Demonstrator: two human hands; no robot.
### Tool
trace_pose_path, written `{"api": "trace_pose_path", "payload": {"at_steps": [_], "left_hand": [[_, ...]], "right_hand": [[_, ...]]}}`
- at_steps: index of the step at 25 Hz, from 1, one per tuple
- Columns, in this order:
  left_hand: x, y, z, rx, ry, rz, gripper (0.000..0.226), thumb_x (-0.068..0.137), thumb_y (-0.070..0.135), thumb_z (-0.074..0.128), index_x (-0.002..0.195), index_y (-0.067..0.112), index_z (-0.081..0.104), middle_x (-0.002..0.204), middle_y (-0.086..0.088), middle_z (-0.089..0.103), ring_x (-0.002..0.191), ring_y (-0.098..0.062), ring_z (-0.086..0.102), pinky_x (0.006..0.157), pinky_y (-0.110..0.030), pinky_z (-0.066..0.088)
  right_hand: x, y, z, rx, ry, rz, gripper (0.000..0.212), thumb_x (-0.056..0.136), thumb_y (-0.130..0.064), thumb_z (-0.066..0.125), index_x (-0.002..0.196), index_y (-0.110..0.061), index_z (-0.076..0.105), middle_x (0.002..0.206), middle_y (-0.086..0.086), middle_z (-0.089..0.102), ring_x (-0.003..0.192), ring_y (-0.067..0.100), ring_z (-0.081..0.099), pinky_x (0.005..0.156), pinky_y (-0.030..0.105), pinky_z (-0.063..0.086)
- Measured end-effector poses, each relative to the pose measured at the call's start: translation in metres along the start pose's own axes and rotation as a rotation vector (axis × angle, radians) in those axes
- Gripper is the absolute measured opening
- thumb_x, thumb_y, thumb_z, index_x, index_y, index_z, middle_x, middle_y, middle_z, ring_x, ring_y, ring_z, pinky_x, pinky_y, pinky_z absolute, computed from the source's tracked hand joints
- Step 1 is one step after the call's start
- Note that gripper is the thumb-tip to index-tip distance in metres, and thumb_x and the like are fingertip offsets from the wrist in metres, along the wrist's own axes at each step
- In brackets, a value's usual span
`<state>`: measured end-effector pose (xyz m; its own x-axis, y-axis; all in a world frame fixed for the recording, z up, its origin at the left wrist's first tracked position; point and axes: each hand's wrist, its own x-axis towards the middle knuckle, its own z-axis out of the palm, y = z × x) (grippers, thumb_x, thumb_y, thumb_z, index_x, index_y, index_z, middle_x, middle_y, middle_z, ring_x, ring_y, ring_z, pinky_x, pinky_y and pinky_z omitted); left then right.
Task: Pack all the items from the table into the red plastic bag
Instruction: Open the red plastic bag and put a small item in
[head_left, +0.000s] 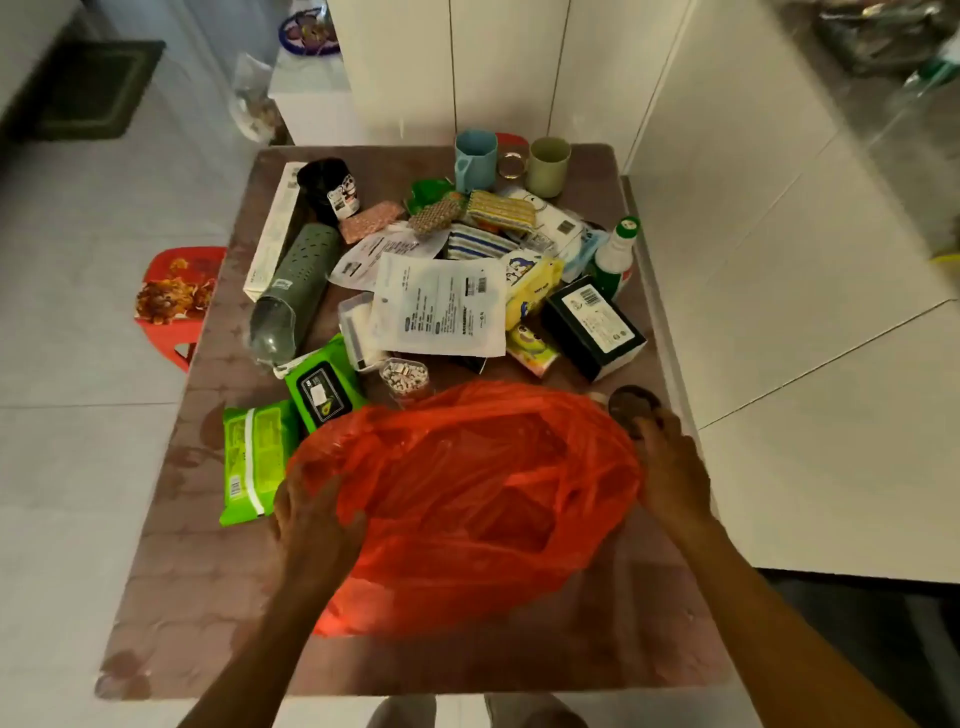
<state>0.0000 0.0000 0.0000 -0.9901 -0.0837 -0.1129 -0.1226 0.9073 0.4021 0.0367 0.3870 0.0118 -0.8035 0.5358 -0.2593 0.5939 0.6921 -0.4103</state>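
Brown table (218, 571) still piled with goods, red plastic bag (467, 499) flat on its near half, left hand (311, 525) and right hand (670, 467) gripping its sides; risk: thin film slips or mouth collapses, so items snag or spill.

A brown table (171, 597) carries a red plastic bag (467, 499) at its near middle, green wipe packs (252, 460) just left of it, a black box (592, 327) and a white-and-green bottle (618, 254) to the right, a grey-green tube (296, 291) at left, and blue (475, 158) and pale green (548, 166) cups at the far edge.
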Motion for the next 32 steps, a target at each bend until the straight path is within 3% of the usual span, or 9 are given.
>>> {"api": "trace_pose_path", "payload": {"at_steps": [4,8,10,15,20,22,25,28,32], "left_hand": [[-0.002,0.002,0.014,0.163,-0.222,-0.204,0.078,0.071,0.036,0.074,0.14,0.025,0.04,0.157,-0.017,0.015,0.14,-0.041,0.015,0.108,-0.059,0.025],[-0.005,-0.011,0.015,0.04,-0.104,-0.097,0.098,0.065,0.024,0.079,0.148,0.018,0.027,0.155,-0.023,0.019,0.139,-0.045,0.023,0.106,-0.059,0.03],[-0.003,-0.011,0.011,-0.099,-0.086,-0.047,0.106,0.064,0.02,0.081,0.15,0.018,0.018,0.156,-0.021,0.019,0.14,-0.042,0.022,0.107,-0.058,0.032],[-0.005,-0.018,-0.005,-0.243,-0.057,0.042,0.104,0.074,0.024,0.076,0.152,0.019,0.008,0.159,-0.015,0.011,0.145,-0.036,0.016,0.107,-0.06,0.035],[-0.01,-0.032,-0.006,-0.252,-0.086,0.114,0.098,0.075,0.003,0.064,0.149,0.024,0.004,0.16,-0.01,0.0,0.144,-0.037,0.019,0.088,-0.043,0.054],[-0.014,-0.036,-0.007,-0.27,-0.078,0.149,0.094,0.074,-0.004,0.059,0.15,0.022,0.01,0.16,-0.011,0.006,0.138,-0.037,0.033,0.074,-0.031,0.056],[-0.008,-0.045,-0.018,-0.471,0.174,0.15,0.066,0.076,0.013,0.054,0.14,0.02,0.038,0.142,-0.001,0.044,0.128,-0.019,0.045,0.098,-0.037,0.046],[0.037,-0.063,-0.024,-0.515,0.36,-0.163,0.055,0.075,0.025,0.057,0.129,0.021,0.046,0.126,0.001,0.051,0.117,-0.018,0.046,0.097,-0.04,0.042],[0.097,-0.108,-0.008,-0.418,-0.068,-0.595,0.098,0.068,0.044,0.078,0.145,0.018,0.023,0.144,-0.016,0.04,0.128,-0.039,0.039,0.102,-0.056,0.038]], "right_hand": [[0.019,-0.002,-0.001,0.225,-0.139,0.285,0.051,0.097,-0.058,0.043,0.109,-0.012,0.061,0.096,0.016,0.066,0.081,0.03,0.059,0.071,0.033,0.044],[0.013,-0.004,-0.045,0.188,0.295,-0.031,0.027,0.097,-0.036,0.055,0.117,-0.017,0.058,0.09,0.018,0.069,0.084,0.037,0.066,0.071,0.036,0.044],[0.0,-0.023,-0.073,0.339,0.411,-0.133,0.045,0.096,-0.048,0.055,0.138,-0.036,0.044,0.083,-0.011,0.068,0.076,0.01,0.066,0.068,0.027,0.05],[-0.055,-0.121,-0.011,0.339,-0.386,-0.487,0.024,0.091,-0.059,0.055,0.101,-0.039,0.063,0.076,-0.017,0.067,0.061,-0.006,0.062,0.046,0.008,0.043],[-0.041,-0.181,0.109,0.283,-0.86,-0.234,0.011,0.094,-0.036,0.061,0.091,-0.027,0.063,0.084,-0.003,0.067,0.055,0.005,0.063,0.048,0.02,0.047],[-0.031,-0.188,0.133,0.329,-0.824,-0.147,0.014,0.093,-0.04,0.063,0.101,-0.028,0.06,0.093,-0.003,0.067,0.061,0.01,0.065,0.048,0.02,0.048],[-0.04,-0.184,0.143,0.364,-0.607,-0.139,0.033,0.089,-0.051,0.062,0.116,-0.034,0.051,0.105,-0.011,0.057,0.083,0.006,0.062,0.053,0.016,0.047],[-0.065,-0.168,0.135,0.306,-0.419,-0.222,0.036,0.091,-0.048,0.06,0.122,-0.033,0.051,0.113,-0.014,0.053,0.099,0.005,0.055,0.07,0.023,0.046],[-0.093,-0.154,0.116,0.278,-0.289,-0.248,0.035,0.092,-0.032,0.063,0.125,-0.028,0.052,0.119,-0.015,0.05,0.1,0.002,0.049,0.074,0.015,0.038]]}}
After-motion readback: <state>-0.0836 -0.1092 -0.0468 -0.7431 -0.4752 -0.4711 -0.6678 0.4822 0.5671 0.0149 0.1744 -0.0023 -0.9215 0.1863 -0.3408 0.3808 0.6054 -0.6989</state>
